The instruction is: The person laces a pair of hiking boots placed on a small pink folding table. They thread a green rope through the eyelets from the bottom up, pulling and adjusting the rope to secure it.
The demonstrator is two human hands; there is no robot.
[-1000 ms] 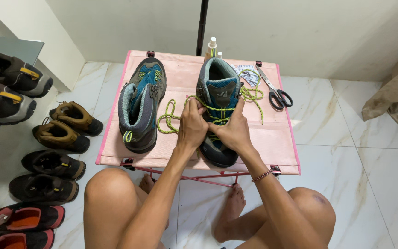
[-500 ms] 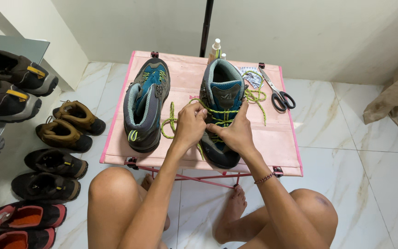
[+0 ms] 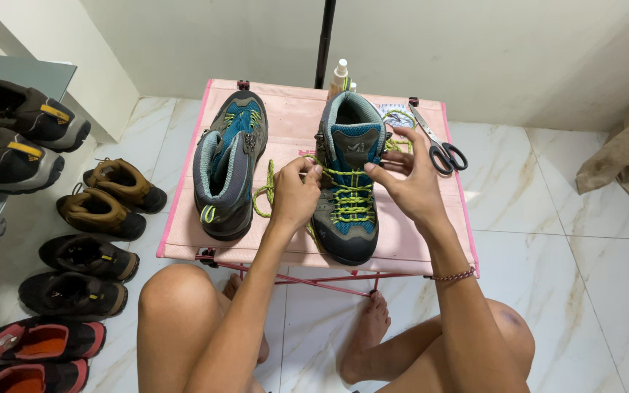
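White marble floor tiles and a pale wall surround the small pink folding table [image 3: 293, 124] in front of my bare knees. On it stand 2 grey and blue hiking boots with yellow-green laces. My left hand [image 3: 296, 196] sits at the left edge of the nearer boot [image 3: 349, 185], its fingers [image 3: 307, 169] pinched together on a strand of the yellow-green lace [image 3: 349, 195] at the upper eyelets. My right hand [image 3: 410, 182] is at the boot's right side, thumb and forefinger closed on the lace end there, the other fingers spread apart above it. The boot stands between my 2 hands, toe pointing toward me. Just left of my left fingers a loose loop of lace [image 3: 262, 193] lies on the table, and beyond it the second boot [image 3: 228, 171] stands upright. Beyond my right fingers lie black-handled scissors [image 3: 438, 142], and behind the boot a small bottle [image 3: 339, 78] stands by a black pole [image 3: 324, 44]. Far left of my left hand, several pairs of shoes [image 3: 100, 196] line the floor. A thin bracelet [image 3: 454, 276] circles my right wrist.
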